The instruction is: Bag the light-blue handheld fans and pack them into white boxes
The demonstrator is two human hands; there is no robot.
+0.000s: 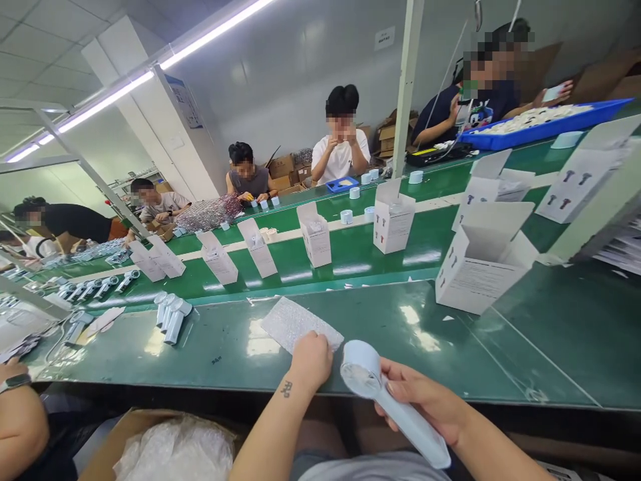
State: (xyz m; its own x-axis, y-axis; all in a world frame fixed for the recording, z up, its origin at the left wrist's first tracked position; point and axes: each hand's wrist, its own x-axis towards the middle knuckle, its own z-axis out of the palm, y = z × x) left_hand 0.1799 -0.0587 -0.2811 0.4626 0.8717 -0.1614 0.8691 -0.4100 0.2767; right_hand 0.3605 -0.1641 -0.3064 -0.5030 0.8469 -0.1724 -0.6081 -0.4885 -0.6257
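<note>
My right hand (pixel 418 394) is wrapped round the handle of a light-blue handheld device (pixel 361 367) with a round head, held tilted over the table's front edge. Its head points up and to the left, towards my other hand. My left hand (pixel 311 361) is closed on the near right end of a bubble-wrap pouch (pixel 290 326), which lies flat on the green table (pixel 380 314). The fingertips of that hand are partly hidden. Ahead on the right stands an open white box (pixel 475 274) with its flaps up, printed with small pictures of similar devices.
Several light-blue devices (pixel 173 317) are piled on the left of the table. Open white boxes (pixel 314 240) stand along the green conveyor (pixel 280 264). Below left, a carton (pixel 120 434) holds clear plastic wrap. A co-worker's arm (pixel 20 414) is at far left; several people sit opposite.
</note>
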